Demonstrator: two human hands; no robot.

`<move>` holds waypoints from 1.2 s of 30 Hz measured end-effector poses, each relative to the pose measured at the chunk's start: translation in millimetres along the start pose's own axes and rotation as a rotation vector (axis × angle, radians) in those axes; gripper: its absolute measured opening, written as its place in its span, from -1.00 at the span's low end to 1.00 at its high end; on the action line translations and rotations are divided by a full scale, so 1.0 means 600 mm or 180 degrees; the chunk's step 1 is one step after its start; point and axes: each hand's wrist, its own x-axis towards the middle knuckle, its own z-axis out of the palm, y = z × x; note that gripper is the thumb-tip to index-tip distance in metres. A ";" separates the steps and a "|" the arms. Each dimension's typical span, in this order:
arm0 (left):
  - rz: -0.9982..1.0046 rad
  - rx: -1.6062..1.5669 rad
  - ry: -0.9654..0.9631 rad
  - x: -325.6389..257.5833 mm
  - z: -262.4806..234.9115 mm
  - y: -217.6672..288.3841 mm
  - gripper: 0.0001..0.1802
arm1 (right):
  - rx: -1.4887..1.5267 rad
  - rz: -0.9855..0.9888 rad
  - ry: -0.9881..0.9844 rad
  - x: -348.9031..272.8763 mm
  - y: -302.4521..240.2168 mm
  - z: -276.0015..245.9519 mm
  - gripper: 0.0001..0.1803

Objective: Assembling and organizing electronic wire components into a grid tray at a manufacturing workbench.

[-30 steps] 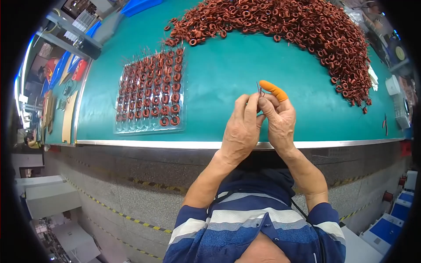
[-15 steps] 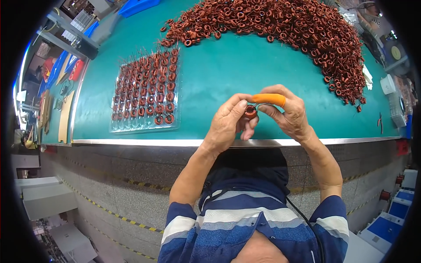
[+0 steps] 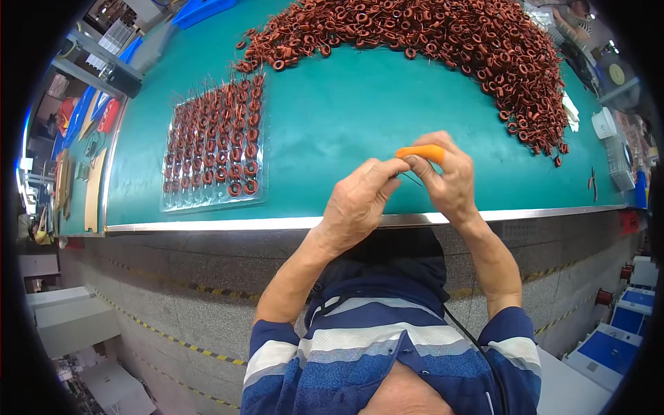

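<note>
My left hand (image 3: 361, 200) is closed around a small toroidal coil, a ring wound with copper-coloured wire; the fingers hide the ring now. A thin dark wire lead (image 3: 413, 180) pokes out to the right from between its fingertips. My right hand (image 3: 449, 178) meets the left fingertips, thumb and index finger pinched at the coil's leads; the exact grip point is covered. An orange finger cot (image 3: 423, 152) covers the right index finger. Both hands are just above the table's front edge.
Left of my hands, a clear plastic tray (image 3: 214, 207) holds rows of upright coils. A large heap of loose coils (image 3: 484, 62) curves across the back and right of the green table (image 3: 332, 104). Pliers (image 3: 592, 184) lie far right. A blue bin (image 3: 204, 10) stands at the back left.
The left hand has turned over the coil, hiding the ring that showed before. The right fingers have drawn in at the leads. The whole view has shifted slightly.
</note>
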 end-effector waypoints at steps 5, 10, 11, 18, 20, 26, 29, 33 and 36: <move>-0.0588 -0.0587 0.0256 -0.006 0.007 0.020 -0.75 | -0.1436 -0.1060 0.0661 -0.010 -0.040 -0.006 -0.83; -0.0353 -0.0441 0.0294 0.002 0.021 0.004 -0.77 | -0.1723 -0.1575 0.0573 -0.021 -0.075 0.002 -0.80; -0.0423 -0.0566 0.0264 0.003 0.020 0.001 -0.81 | -0.1551 -0.1380 0.0536 -0.016 -0.070 -0.006 -0.82; -0.1390 -0.2555 0.0146 0.004 0.010 -0.005 -0.83 | 0.0163 0.0545 0.0529 -0.022 -0.034 0.002 -0.89; -0.1416 -0.2523 0.0248 0.003 0.010 -0.006 -0.84 | 0.0239 0.0582 0.0475 -0.021 -0.022 0.013 -0.88; -0.1581 -0.2537 0.0514 0.002 -0.001 -0.008 -0.84 | 0.0794 0.0876 0.0758 -0.038 -0.004 0.027 -0.71; -0.1399 -0.2351 0.0339 -0.001 -0.006 -0.004 -0.81 | 0.1041 0.1222 0.0350 -0.054 0.008 0.028 -0.72; -0.1258 -0.2068 0.0095 -0.003 -0.010 -0.003 -0.78 | 0.0958 0.1070 0.0363 -0.054 0.006 0.041 -0.75; -0.1176 -0.0940 0.0088 0.001 -0.014 -0.001 -0.76 | -0.0181 0.0363 0.0423 -0.050 -0.023 0.036 -0.73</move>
